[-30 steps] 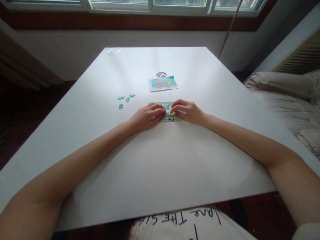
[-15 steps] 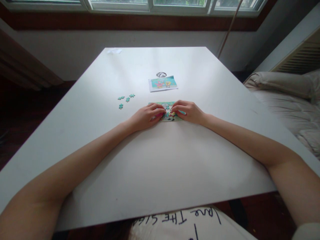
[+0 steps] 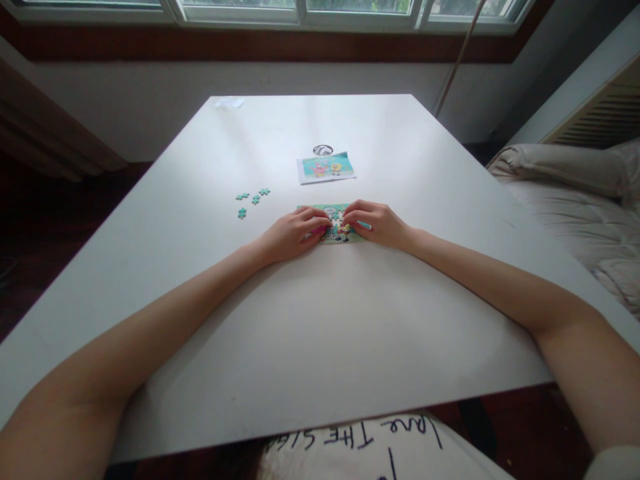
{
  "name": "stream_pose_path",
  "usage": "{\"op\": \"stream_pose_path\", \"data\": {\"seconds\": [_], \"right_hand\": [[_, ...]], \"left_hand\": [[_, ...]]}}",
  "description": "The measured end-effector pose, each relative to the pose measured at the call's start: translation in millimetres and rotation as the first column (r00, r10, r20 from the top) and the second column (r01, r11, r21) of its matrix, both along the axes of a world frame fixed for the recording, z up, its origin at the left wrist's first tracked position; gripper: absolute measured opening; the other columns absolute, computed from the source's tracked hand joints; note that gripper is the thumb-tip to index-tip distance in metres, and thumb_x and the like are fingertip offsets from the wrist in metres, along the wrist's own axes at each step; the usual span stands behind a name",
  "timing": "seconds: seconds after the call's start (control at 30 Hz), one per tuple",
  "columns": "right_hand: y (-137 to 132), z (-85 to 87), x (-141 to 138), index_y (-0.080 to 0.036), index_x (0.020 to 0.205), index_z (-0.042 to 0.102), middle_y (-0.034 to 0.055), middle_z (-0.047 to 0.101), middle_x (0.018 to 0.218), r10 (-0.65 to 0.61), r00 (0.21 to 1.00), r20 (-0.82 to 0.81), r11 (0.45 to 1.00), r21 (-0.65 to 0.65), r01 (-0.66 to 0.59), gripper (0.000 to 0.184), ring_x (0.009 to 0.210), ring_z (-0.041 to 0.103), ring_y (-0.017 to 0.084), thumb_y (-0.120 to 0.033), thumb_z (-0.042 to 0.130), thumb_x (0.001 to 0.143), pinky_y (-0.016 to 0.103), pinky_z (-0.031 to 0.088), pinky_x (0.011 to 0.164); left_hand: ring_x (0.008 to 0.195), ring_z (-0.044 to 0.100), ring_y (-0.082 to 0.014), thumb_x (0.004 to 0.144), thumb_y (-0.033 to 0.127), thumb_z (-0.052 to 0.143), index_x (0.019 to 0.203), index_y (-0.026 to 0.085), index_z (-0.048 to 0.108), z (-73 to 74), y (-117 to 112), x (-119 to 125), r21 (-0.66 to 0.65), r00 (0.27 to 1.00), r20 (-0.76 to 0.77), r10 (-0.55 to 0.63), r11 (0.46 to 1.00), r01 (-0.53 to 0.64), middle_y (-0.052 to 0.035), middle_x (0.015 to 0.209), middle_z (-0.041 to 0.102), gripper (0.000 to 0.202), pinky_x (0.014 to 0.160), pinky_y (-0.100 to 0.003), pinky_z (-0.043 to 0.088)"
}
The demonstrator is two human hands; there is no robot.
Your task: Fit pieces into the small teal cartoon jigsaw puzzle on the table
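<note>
A partly assembled jigsaw puzzle [image 3: 339,235] with a colourful cartoon picture lies flat on the white table, with a pale gap near its middle. My left hand [image 3: 295,231] rests over its left side, fingers and thumb bent together on the puzzle. From the right, my right hand [image 3: 379,223] covers the other side, its curled fingertips close to the gap. Both hands hide much of the picture. Any loose piece between the fingers is too small to make out. Several loose teal puzzle pieces [image 3: 256,199] lie to the left, apart from my left hand.
Behind the puzzle lies a picture card [image 3: 327,168] with a similar cartoon scene, and a round dark mark [image 3: 323,150] sits just beyond it. A scrap of clear or white material [image 3: 229,103] is at the far left corner of the white table [image 3: 320,320]. A cushioned seat [image 3: 565,200] stands at right.
</note>
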State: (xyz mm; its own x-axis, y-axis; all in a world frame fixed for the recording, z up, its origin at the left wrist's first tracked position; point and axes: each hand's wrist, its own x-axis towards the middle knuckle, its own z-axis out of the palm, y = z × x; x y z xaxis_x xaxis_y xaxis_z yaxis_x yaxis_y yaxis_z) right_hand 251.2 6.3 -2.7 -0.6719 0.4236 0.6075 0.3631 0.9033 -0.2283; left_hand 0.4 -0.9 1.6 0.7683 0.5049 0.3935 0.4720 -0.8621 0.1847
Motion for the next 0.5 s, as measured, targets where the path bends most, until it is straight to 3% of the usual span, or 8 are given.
{"op": "stream_pose_path", "data": {"seconds": [0.5], "right_hand": [[1.7, -1.2, -0.1, -0.019, 0.092, 0.062, 0.0064, 0.064, 0.096, 0.017, 1.000, -0.010, 1.000, 0.003, -0.017, 0.018, 0.084, 0.062, 0.013, -0.017, 0.045, 0.092, 0.025, 0.051, 0.075]], "left_hand": [[0.104, 0.057, -0.0192, 0.095, 0.026, 0.040, 0.113, 0.020, 0.061, 0.0, -0.5, 0.2, -0.006, 1.000, 0.009, -0.002, 1.000, 0.002, -0.0094, 0.114, 0.062, 0.028, 0.091, -0.034, 0.049]]}}
